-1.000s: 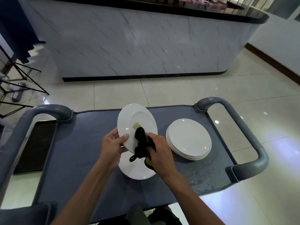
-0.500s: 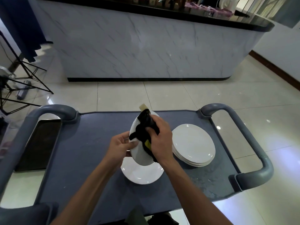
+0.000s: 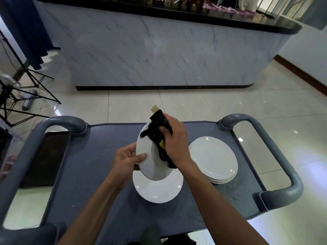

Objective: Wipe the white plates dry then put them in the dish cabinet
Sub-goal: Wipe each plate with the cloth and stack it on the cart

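My left hand [image 3: 126, 159] grips the left rim of a white plate [image 3: 145, 160], which is tilted on edge above the cart. My right hand [image 3: 174, 138] holds a black cloth [image 3: 156, 130] with a yellow patch and presses it on the plate's upper face. Under the held plate, one white plate [image 3: 157, 190] lies flat on the grey cart top [image 3: 92, 156]. To the right sits a stack of white plates [image 3: 213, 159]. No dish cabinet shows in this view.
The cart has grey handles at left [image 3: 58, 123] and right [image 3: 283, 165]; water drops lie near its right front. A marble-fronted counter [image 3: 159, 50] stands ahead across the tiled floor. Black stand legs [image 3: 26, 89] are at the left.
The held plate has turned from facing me to more on edge. My right hand with the cloth has slid up to the plate's top rim. The view has tilted up a little.
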`<action>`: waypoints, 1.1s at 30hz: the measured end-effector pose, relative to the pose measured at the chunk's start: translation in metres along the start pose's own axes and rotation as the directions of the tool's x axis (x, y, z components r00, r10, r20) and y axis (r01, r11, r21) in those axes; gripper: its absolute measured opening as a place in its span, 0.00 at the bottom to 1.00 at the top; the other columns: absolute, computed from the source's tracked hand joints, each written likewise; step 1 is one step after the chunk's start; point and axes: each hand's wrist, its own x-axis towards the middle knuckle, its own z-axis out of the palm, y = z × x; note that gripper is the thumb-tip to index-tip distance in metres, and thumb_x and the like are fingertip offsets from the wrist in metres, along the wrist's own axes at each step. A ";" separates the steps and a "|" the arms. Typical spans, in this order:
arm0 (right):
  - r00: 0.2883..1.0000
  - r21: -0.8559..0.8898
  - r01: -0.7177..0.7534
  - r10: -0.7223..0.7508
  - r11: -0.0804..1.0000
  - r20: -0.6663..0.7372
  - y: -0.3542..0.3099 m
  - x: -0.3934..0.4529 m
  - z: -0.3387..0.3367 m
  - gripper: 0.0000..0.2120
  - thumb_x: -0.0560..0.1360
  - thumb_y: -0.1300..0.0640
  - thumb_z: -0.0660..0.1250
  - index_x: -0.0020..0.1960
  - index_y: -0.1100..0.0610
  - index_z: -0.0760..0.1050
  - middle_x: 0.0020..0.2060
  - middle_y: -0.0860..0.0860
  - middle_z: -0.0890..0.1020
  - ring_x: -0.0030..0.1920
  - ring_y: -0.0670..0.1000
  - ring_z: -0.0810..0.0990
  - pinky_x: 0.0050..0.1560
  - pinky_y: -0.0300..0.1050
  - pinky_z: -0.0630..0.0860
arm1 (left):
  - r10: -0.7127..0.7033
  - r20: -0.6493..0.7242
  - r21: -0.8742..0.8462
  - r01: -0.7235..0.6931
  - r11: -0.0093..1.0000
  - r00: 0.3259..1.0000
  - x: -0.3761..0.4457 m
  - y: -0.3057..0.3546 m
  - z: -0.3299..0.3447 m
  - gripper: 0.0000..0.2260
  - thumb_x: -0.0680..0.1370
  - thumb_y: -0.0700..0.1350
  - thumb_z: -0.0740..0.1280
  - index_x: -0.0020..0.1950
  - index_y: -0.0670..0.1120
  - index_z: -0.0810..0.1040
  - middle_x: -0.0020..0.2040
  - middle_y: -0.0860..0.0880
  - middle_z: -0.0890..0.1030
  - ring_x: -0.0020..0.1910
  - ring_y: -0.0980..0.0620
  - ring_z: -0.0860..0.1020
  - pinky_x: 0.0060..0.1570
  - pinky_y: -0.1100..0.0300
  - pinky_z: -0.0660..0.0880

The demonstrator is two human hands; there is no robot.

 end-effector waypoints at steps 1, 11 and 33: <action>1.000 0.002 -0.013 0.013 1.000 0.003 0.003 0.003 -0.002 0.18 0.78 0.62 0.66 0.67 0.53 0.76 0.60 0.46 0.81 0.60 0.48 0.74 0.64 0.41 0.68 | 0.007 -0.005 -0.017 -0.007 1.000 1.000 -0.001 0.000 0.000 0.16 0.74 0.33 0.69 0.60 0.43 0.82 0.50 0.40 0.86 0.45 0.45 0.84 0.36 0.53 0.81; 0.970 0.182 -0.233 0.241 0.955 -0.019 0.015 0.014 -0.027 0.20 0.80 0.60 0.63 0.57 0.33 0.75 0.50 0.32 0.82 0.54 0.34 0.78 0.51 0.24 0.69 | 0.008 -0.034 -0.199 -0.014 0.980 0.999 0.008 0.010 -0.017 0.17 0.71 0.36 0.69 0.59 0.43 0.83 0.52 0.41 0.85 0.46 0.44 0.83 0.38 0.51 0.82; 0.976 -0.214 0.217 -0.211 0.953 0.050 -0.001 -0.057 0.024 0.20 0.77 0.62 0.67 0.68 0.55 0.77 0.63 0.50 0.79 0.62 0.55 0.76 0.60 0.54 0.73 | -0.065 -0.162 -0.424 -0.011 0.906 0.985 0.024 0.015 -0.015 0.20 0.78 0.37 0.63 0.71 0.40 0.73 0.63 0.37 0.80 0.54 0.42 0.81 0.42 0.55 0.82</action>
